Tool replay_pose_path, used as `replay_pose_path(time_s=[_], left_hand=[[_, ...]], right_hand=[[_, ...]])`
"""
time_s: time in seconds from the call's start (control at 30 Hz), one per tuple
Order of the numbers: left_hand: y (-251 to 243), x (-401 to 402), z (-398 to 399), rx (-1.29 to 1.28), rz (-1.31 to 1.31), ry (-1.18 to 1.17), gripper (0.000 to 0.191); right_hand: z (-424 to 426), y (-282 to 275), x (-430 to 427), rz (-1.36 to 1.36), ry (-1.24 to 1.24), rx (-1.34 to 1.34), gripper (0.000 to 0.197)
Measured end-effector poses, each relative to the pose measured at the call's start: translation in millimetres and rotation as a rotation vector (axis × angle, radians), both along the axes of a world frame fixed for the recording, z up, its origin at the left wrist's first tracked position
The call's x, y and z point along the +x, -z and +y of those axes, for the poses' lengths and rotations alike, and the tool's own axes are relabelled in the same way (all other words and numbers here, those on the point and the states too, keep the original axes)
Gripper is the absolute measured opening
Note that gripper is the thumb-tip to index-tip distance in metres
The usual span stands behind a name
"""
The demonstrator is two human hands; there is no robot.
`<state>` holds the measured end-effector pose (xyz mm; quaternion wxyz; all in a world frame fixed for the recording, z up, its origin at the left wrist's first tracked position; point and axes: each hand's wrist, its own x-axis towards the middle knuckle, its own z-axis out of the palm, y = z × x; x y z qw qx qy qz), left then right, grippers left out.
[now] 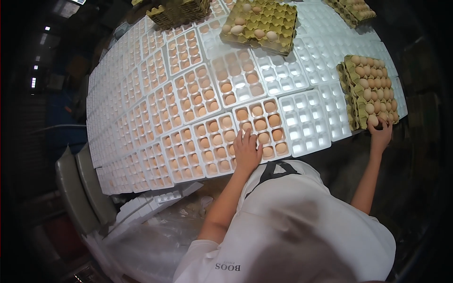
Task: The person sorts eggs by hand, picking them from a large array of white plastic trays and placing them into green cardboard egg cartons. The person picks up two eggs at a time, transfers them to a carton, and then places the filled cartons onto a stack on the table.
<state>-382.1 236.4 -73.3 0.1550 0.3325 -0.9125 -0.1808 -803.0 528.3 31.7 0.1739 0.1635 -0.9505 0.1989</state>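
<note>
My left hand (247, 150) rests with fingers apart on the left side of a white foam egg tray (288, 143) filled with brown eggs. Its fingertips touch or hover just over an egg (246, 126), and the palm hides some of the cells. Far to the right, my right hand (380, 136) reaches the near edge of a stack of yellow-green pulp egg flats (348, 95). The fingers there curl around a pale egg (372, 120) at the near left corner of the top flat; whether a second egg is held is hidden. Directly right of the filled tray lies an empty foam tray (306, 122).
Rows of egg-filled foam trays (150, 113) cover the table's left. One tray (244, 76) is partly filled. Another pulp flat (262, 21) with several eggs sits at the back, near stacked pulp flats (180, 14). Wrapped grey packs (76, 191) stand at lower left.
</note>
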Motion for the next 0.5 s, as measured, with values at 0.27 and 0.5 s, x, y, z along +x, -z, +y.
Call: replay_pose_path(time_s=[0.27, 0.5], left_hand=[[-2, -2, 0, -0.032, 0.059, -0.014, 0.038], [4, -6, 1, -0.043, 0.013, -0.049, 0.038]], right_hand=[[12, 12, -16, 0.152, -0.072, -0.171, 0.042], [-14, -27, -27, 0.079, -0.281, -0.373, 0.044]])
